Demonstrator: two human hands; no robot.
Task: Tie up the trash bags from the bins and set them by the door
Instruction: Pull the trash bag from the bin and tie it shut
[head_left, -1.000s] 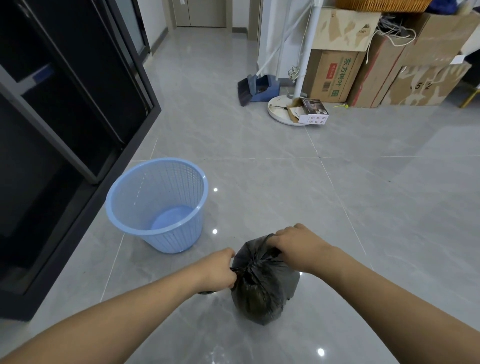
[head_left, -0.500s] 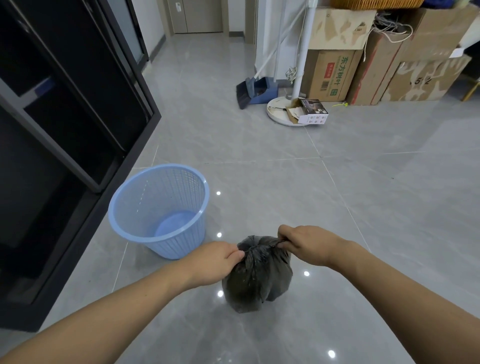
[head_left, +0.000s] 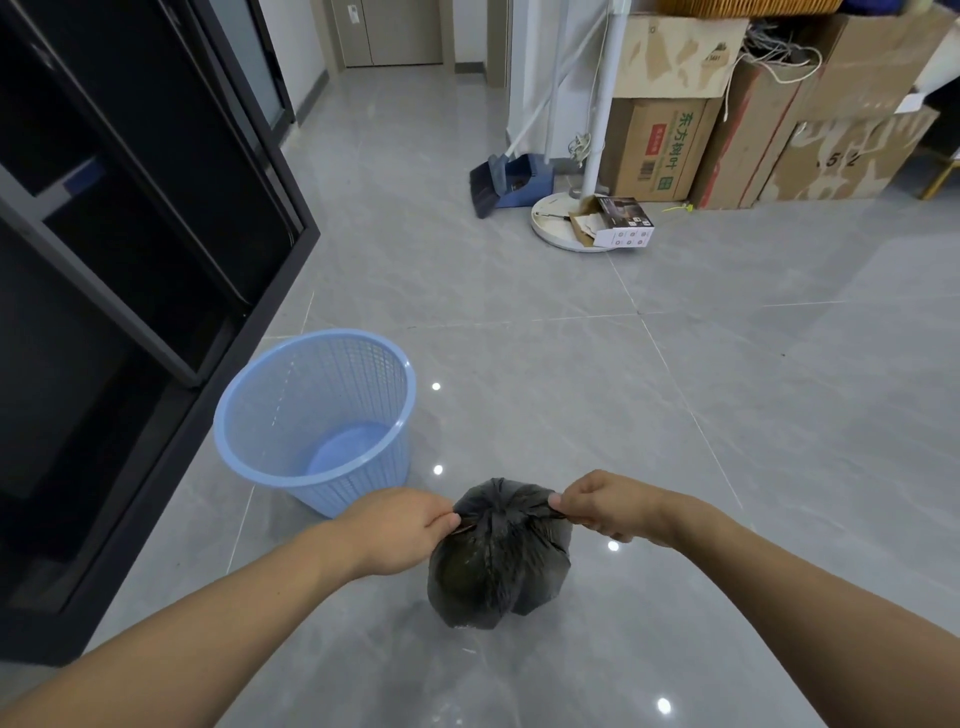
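Left hand (head_left: 402, 530): closed — one twisted end of the bag's neck is pinched between thumb and fingertips, on the bag's left side.
Right hand (head_left: 605, 506): closed likewise; the other twisted end is pinched and drawn out to the right.
Knot: gathered plastic is seen bunched at the top centre of the bag, between the two hands, with both ends stretched outward from it.
Trash bag (head_left: 496, 564): black, rounded and full, set on the grey tile floor (head_left: 545, 374) directly below the hands. Whether its base rests fully on the tiles cannot be told.
Bin (head_left: 317, 421): light blue mesh plastic, upright, no liner in it — placed just beside the bag, to its left and slightly farther away.
Cabinet (head_left: 130, 249): dark framed unit along the left edge, close to the bin.
Far side: a broom and dustpan (head_left: 501, 182) are leaned by a white pole on a round stand base (head_left: 558, 226); a small printed box (head_left: 621, 223) is lying on that base. Cardboard boxes (head_left: 727, 130) are stacked along the right wall.
Door (head_left: 395, 31): seen at the end of the passage, well apart from the bag.
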